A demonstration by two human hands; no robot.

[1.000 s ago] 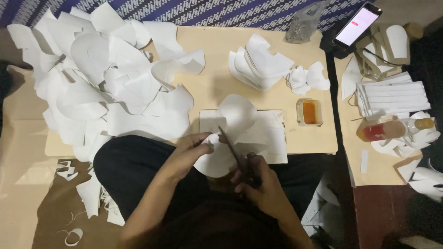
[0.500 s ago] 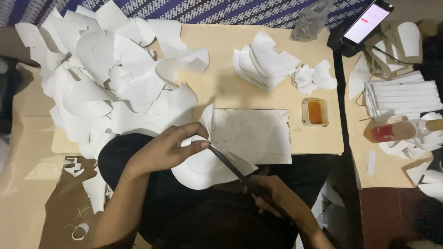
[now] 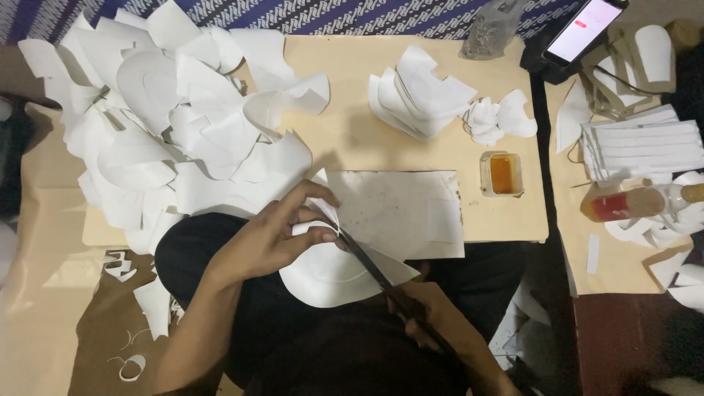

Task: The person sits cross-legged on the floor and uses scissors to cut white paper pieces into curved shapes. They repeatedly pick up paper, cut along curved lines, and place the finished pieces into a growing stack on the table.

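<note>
Small square tub (image 3: 502, 174) — orange liquid, perhaps glue, hands (image 3: 275, 238) cutting paper (image 3: 326, 271)

A low wooden board (image 3: 381, 139) carries a heap of white paper cutouts (image 3: 169, 125) at upper left, a smaller stack (image 3: 422, 92) upper centre, and a glue tub (image 3: 501, 174) at right.

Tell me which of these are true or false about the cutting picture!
1. The right hand holds scissors. True.
2. The left hand holds a white piece. True.
3. The phone screen is dark. False: it is lit.
4. The big white pile lies right of the hands. False: it lies to the left.
5. A small tub holds orange stuff. True.
</note>
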